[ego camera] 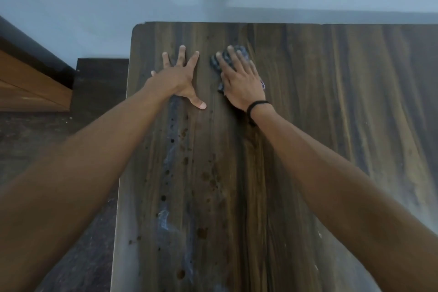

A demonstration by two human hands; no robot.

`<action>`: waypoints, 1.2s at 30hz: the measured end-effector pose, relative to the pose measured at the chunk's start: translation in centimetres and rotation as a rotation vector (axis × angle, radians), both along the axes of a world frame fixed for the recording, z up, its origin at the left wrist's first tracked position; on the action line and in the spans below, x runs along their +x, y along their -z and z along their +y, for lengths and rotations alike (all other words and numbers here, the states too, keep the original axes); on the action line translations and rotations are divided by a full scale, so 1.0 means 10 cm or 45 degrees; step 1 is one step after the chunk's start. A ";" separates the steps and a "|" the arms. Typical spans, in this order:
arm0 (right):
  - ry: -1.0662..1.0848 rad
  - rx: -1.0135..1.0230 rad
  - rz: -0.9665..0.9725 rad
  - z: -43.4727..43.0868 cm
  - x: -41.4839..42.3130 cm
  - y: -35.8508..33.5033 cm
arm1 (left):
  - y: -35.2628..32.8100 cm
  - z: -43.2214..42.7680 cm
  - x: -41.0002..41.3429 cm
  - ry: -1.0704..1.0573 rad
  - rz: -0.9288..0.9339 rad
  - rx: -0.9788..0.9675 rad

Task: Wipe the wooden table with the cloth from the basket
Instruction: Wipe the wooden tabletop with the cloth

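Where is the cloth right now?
In the head view, the cloth lies on the wooden table near its far edge, pressed under the right hand, just right of the left hand.

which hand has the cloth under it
The right hand, the one with the black wristband, lies flat on the dark cloth. The left hand rests with spread fingers on the bare wooden table.

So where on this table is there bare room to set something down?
The table is bare right of the right hand and cloth, and along the stained strip between the forearms. Crowded only beside the left hand.
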State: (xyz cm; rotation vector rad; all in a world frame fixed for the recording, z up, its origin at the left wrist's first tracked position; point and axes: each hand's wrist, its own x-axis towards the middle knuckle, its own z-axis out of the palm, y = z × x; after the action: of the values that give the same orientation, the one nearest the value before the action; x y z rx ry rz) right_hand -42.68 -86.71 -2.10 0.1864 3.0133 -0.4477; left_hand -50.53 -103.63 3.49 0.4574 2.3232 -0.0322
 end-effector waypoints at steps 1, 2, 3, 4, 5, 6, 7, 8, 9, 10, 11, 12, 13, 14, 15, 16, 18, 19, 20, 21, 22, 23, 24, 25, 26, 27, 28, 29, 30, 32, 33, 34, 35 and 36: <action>-0.110 -0.001 -0.007 0.06 0.00 -0.01 | 0.00 0.00 -0.01 0.000 0.007 -0.002; -0.117 -0.002 0.000 0.14 -0.03 -0.02 | 0.00 0.00 -0.02 -0.003 0.008 -0.005; -0.035 0.002 0.012 0.21 -0.09 -0.02 | -0.01 0.01 -0.03 -0.008 0.001 -0.008; 0.101 -0.012 0.011 0.24 -0.15 -0.03 | -0.01 0.03 -0.04 -0.013 -0.009 -0.012; 0.239 -0.032 0.014 0.22 -0.21 -0.04 | -0.01 0.05 -0.05 -0.020 -0.016 -0.020; 0.314 -0.051 0.018 0.15 -0.25 -0.04 | -0.01 0.06 -0.05 -0.030 -0.019 -0.030; 0.287 -0.051 0.016 0.08 -0.26 -0.05 | -0.01 0.07 -0.05 -0.040 -0.024 -0.040; 0.177 -0.037 0.025 0.04 -0.22 -0.04 | -0.01 0.08 -0.04 -0.046 -0.028 -0.044; 0.050 -0.029 0.027 0.06 -0.18 -0.03 | 0.00 0.08 -0.04 -0.050 -0.028 -0.042; -0.028 -0.024 0.020 0.13 -0.15 -0.03 | 0.01 0.08 -0.03 -0.052 -0.027 -0.034; -0.019 -0.012 0.021 0.21 -0.18 -0.03 | 0.01 0.07 -0.04 -0.055 -0.027 -0.024; 0.068 -0.012 0.024 0.26 -0.25 -0.02 | 0.00 0.07 -0.04 -0.060 -0.031 -0.017; 0.190 -0.031 0.028 0.29 -0.33 -0.03 | 0.00 0.07 -0.05 -0.062 -0.038 -0.014; 0.284 -0.052 0.028 0.27 -0.41 -0.04 | 0.00 0.07 -0.05 -0.064 -0.042 -0.013; 0.282 -0.043 0.017 0.23 -0.48 -0.04 | 0.00 0.08 -0.05 -0.065 -0.044 -0.012; 0.191 -0.012 -0.003 0.24 -0.52 -0.04 | 0.01 0.09 -0.05 -0.061 -0.049 -0.011; -0.001 -0.006 -0.033 0.39 -0.57 -0.05 | 0.02 0.09 -0.04 -0.052 -0.046 -0.006; 0.000 -0.012 -0.029 0.48 -0.62 -0.06 | 0.02 0.07 -0.05 -0.053 -0.041 -0.009; 0.074 -0.019 -0.022 0.54 -0.68 -0.07 | 0.02 0.07 -0.06 -0.054 -0.042 -0.013; 0.184 -0.036 -0.013 0.57 -0.75 -0.09 | 0.02 0.07 -0.07 -0.057 -0.049 -0.011; 0.279 -0.052 -0.008 0.53 -0.81 -0.10 | 0.03 0.08 -0.08 -0.061 -0.057 -0.006; 0.289 -0.056 -0.014 0.46 -0.85 -0.11 | 0.02 0.08 -0.08 -0.065 -0.063 -0.002; 0.202 -0.039 -0.024 0.40 -0.86 -0.10 | 0.02 0.09 -0.07 -0.064 -0.068 -0.001; 0.079 -0.027 -0.023 0.38 -0.85 -0.09 | 0.02 0.10 -0.06 -0.057 -0.070 -0.004; -0.011 -0.037 -0.024 0.41 -0.86 -0.09 | 0.02 0.10 -0.05 -0.054 -0.062 -0.009; -0.019 -0.042 -0.027 0.44 -0.88 -0.10 | 0.01 0.09 -0.06 -0.058 -0.056 -0.016; 0.050 -0.044 -0.032 0.45 -0.91 -0.10 | 0.00 0.08 -0.07 -0.064 -0.056 -0.020; 0.146 -0.047 -0.030 0.43 -0.95 -0.11 | 0.00 0.09 -0.07 -0.068 -0.061 -0.020; 0.219 -0.048 -0.028 0.36 -0.98 -0.11 | -0.01 0.10 -0.08 -0.069 -0.068 -0.017; 0.118 -0.051 -0.056 0.22 -0.95 -0.12 | -0.02 0.12 -0.06 -0.073 -0.079 -0.006; -0.008 -0.056 -0.060 0.21 -0.91 -0.10 | -0.02 0.11 -0.04 -0.072 -0.076 -0.003; -0.093 -0.068 -0.062 0.24 -0.88 -0.09 | -0.02 0.10 -0.04 -0.070 -0.069 -0.003; -0.084 -0.071 -0.055 0.30 -0.87 -0.09 | -0.02 0.09 -0.04 -0.069 -0.062 -0.003; 0.011 -0.070 -0.044 0.35 -0.89 -0.09 | -0.02 0.09 -0.05 -0.071 -0.059 0.002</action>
State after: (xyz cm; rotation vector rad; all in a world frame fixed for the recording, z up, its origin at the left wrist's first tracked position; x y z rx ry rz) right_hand -51.55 -83.17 -1.18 0.2011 2.9640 -0.5219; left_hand -51.00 -102.75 3.69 0.3899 2.2893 0.0068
